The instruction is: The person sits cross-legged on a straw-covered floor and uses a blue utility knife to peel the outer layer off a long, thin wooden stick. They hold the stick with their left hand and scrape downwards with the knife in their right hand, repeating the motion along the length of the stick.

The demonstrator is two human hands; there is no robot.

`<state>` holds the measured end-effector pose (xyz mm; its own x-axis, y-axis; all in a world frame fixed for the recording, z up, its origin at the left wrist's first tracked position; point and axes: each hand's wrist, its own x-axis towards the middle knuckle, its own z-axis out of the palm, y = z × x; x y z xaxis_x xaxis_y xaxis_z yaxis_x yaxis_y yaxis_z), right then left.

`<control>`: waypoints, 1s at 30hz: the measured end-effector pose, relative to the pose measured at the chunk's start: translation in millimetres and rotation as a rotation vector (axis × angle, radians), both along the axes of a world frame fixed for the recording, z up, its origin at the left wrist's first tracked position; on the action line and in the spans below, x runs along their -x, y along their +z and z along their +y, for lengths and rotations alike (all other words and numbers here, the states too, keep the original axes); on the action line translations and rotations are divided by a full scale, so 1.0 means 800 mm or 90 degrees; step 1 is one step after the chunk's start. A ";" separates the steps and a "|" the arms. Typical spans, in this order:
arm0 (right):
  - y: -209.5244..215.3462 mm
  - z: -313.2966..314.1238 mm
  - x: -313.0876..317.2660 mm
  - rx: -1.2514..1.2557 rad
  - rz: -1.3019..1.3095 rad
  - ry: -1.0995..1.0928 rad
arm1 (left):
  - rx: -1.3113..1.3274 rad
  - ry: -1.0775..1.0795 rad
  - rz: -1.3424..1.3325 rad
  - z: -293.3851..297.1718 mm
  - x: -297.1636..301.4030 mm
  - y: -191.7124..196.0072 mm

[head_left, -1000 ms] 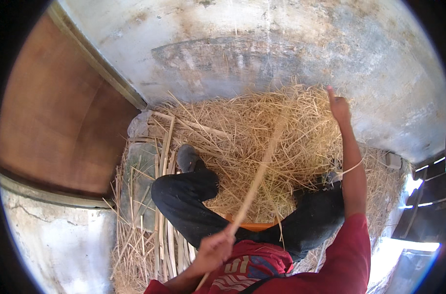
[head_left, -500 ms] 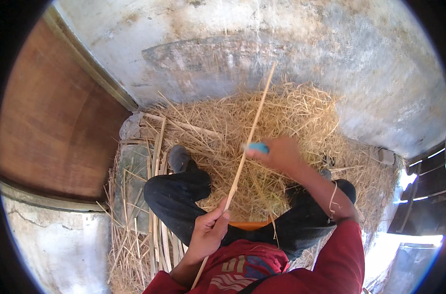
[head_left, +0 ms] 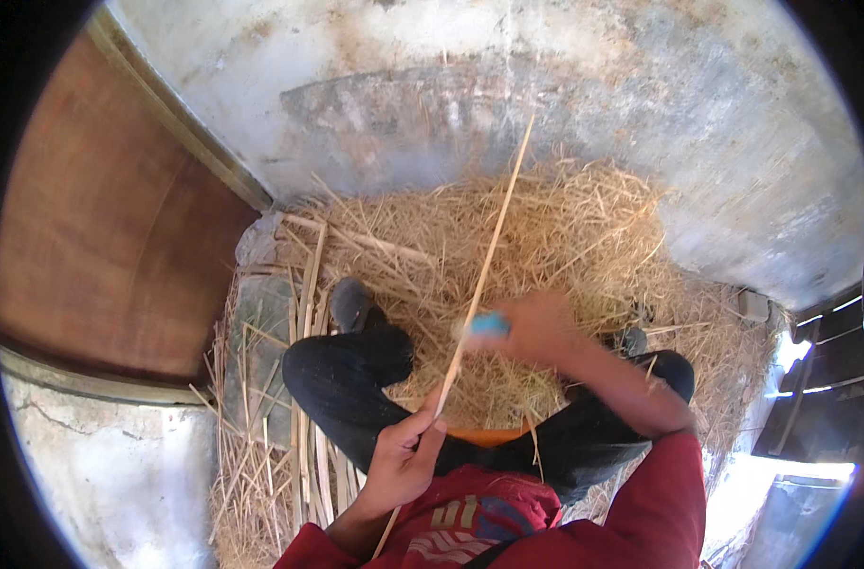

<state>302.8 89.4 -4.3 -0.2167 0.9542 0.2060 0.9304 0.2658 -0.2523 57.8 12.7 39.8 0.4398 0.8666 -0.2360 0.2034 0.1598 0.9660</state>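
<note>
"Where's the stick?"

"In front of me. The thin, pale stick (head_left: 499,229) slants up from beside my left forearm, over my lap and the straw (head_left: 584,213), and its far tip shows against the stained wall (head_left: 432,52). I can't tell whether the tip touches the wall."

"And your left hand?"

"My left hand (head_left: 404,465) is closed around the lower part of the stick, thumb and fingers pinching it, with a short length running out below my grip."

"What about the right?"

"My right hand (head_left: 536,327) is blurred, but its fingers look curled around a small blue object (head_left: 490,324). That juts out of my grip toward the stick, about midway along it, just above my left hand. There's a pale smear at its end; I can't make out its shape, or whether it touches the wood."

"What's around your legs?"

"My knees are spread in dark trousers (head_left: 342,379), with something orange (head_left: 489,437) showing between my thighs. Long wooden strips (head_left: 305,446) lie beyond my left knee, and a brown panel (head_left: 110,228) stands farther left."
</note>
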 end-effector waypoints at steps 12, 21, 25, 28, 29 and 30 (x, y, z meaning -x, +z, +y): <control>-0.012 0.030 -0.015 0.048 0.094 -0.087 | -0.016 -0.020 0.048 -0.012 0.008 0.000; -0.007 0.026 -0.019 0.105 -0.019 -0.068 | -0.038 0.002 0.044 -0.038 0.023 0.003; 0.006 0.067 -0.061 0.279 0.082 -0.230 | -0.076 -0.058 0.070 -0.051 0.037 0.002; -0.019 0.102 -0.157 0.067 0.113 -0.318 | -0.048 -0.101 0.056 -0.057 0.034 0.014; -0.025 0.110 -0.177 -0.027 0.037 -0.280 | -0.035 -0.109 0.061 -0.057 0.034 0.019; -0.023 0.117 -0.193 -0.055 0.122 -0.376 | -0.022 -0.106 0.070 -0.056 0.033 0.023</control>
<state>456.9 182.6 -23.0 0.3902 0.8802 0.2703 0.8671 -0.2525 -0.4293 31.1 -32.5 58.4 0.5511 0.7922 -0.2622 0.3292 0.0823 0.9407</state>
